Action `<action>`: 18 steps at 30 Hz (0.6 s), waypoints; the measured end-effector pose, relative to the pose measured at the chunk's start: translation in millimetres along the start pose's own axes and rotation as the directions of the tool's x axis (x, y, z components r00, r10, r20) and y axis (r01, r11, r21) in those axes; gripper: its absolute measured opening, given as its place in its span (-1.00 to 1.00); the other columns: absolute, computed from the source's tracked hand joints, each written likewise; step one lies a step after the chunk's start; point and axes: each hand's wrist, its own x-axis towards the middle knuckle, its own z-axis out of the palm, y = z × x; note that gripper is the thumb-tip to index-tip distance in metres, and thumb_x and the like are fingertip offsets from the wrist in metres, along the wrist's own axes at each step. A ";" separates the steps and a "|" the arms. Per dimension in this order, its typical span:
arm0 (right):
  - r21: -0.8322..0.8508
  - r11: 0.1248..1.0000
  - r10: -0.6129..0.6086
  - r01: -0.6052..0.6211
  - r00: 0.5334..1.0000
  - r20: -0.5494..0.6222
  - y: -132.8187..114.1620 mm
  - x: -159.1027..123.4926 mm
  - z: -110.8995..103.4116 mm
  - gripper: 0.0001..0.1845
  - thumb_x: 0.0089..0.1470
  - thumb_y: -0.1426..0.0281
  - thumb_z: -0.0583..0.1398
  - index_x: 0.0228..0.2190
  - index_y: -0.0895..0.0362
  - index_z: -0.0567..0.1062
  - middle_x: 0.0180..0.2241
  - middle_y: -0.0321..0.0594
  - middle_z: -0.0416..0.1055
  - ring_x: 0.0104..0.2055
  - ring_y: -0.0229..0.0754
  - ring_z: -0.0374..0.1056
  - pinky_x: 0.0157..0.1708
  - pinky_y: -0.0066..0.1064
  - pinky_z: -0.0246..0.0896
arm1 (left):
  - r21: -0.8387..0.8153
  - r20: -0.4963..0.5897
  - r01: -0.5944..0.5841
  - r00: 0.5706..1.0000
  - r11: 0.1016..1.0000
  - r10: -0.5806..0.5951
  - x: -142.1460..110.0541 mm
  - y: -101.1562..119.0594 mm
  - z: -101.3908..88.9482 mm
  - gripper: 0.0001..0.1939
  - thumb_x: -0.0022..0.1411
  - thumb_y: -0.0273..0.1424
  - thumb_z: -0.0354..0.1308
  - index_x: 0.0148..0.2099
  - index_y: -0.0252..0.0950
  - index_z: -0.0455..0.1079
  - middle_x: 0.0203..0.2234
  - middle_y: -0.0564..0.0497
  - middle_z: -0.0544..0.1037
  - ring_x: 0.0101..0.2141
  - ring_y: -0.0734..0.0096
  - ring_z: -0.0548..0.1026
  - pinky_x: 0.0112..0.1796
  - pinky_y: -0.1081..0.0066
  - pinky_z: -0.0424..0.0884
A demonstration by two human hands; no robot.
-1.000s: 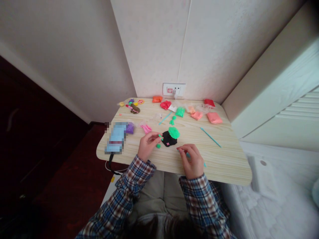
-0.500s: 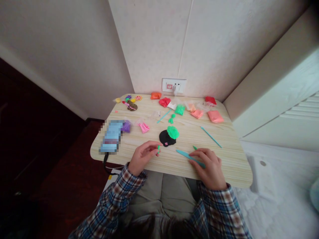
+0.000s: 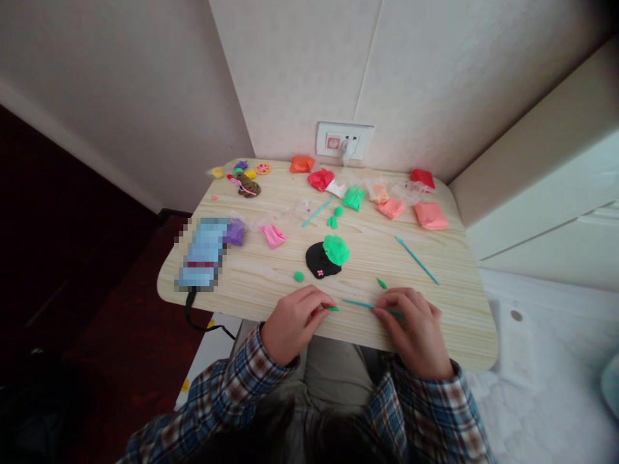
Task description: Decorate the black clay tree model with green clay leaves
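Fingers of left hand [image 3: 293,322] pinch green strip [image 3: 334,309] before black piece [image 3: 316,260], probably soft, best held lightly at end; right hand [image 3: 418,332] narrowly grips blue tool [image 3: 358,303].

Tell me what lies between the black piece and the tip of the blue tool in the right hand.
Bare tabletop, in the head view: nothing lies between the black piece and the tip of the blue tool.
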 end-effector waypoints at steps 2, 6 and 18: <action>0.040 0.999 0.024 -0.024 1.000 -0.006 0.9 0.3 -1.1 -0.87 0.13 0.32 0.08 -0.39 0.07 0.39 -0.38 -0.26 0.42 -0.28 -0.14 0.32 -0.24 -0.26 0.02 | 0.061 0.002 -0.046 0.999 0.997 0.046 0.4 -2.6 7.4 -0.84 0.22 -0.52 0.03 -0.24 -0.33 0.44 -0.36 -0.07 0.50 -0.31 0.35 0.47 -0.26 0.42 0.37; 0.114 0.991 0.074 -0.070 0.997 -0.029 -1.5 1.5 -2.1 -0.87 0.15 0.36 0.04 -0.34 0.08 0.37 -0.38 -0.24 0.40 -0.31 -0.16 0.31 -0.31 -0.32 0.12 | 0.147 -0.061 -0.055 0.996 0.988 0.065 0.4 -5.8 16.8 -0.82 0.25 -0.51 0.01 -0.23 -0.32 0.45 -0.34 -0.07 0.47 -0.30 0.38 0.47 -0.24 0.43 0.39; 0.196 0.978 0.067 -0.069 0.998 0.016 -13.3 6.3 -1.4 -0.84 0.17 0.44 0.02 -0.22 0.10 0.36 -0.35 -0.21 0.35 -0.29 -0.19 0.30 -0.30 -0.34 0.22 | 0.341 -0.096 -0.059 0.991 0.938 0.097 2.1 -9.9 18.3 -0.85 0.28 -0.42 0.03 -0.22 -0.32 0.43 -0.38 0.00 0.50 -0.35 0.44 0.49 -0.32 0.47 0.45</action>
